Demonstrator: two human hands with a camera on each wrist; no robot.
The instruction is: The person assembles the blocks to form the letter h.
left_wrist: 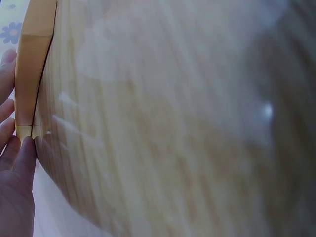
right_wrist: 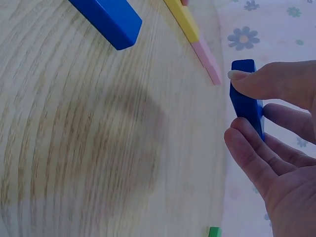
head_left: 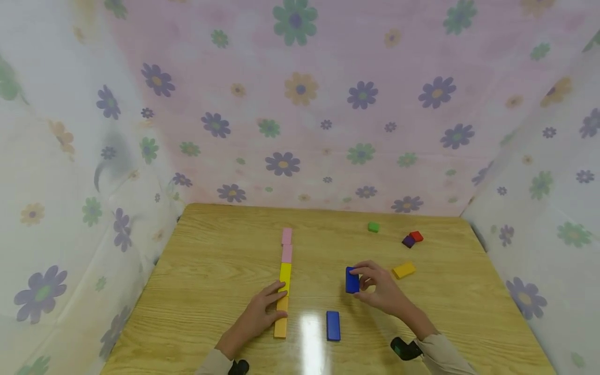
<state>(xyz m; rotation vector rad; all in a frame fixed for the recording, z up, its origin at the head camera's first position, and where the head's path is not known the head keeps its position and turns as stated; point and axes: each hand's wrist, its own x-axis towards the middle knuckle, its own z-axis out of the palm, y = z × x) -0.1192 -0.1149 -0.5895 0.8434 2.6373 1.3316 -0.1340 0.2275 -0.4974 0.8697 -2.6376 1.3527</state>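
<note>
Head view now: the right hand (head_left: 378, 291) pinches a dark blue block (head_left: 351, 281) above the table (head_left: 211, 250), a second blue block (head_left: 333, 326) lying nearby, while the left hand (head_left: 257, 312) rests loose-fingered across the yellow block (head_left: 285, 272) and orange block (head_left: 280, 329). From the left wrist, those fingers sit right against the line, so a sideways nudge could skew it; over at the right wrist, thumb opposes fingertips, and any slackening might let the piece twist or drop.
</note>
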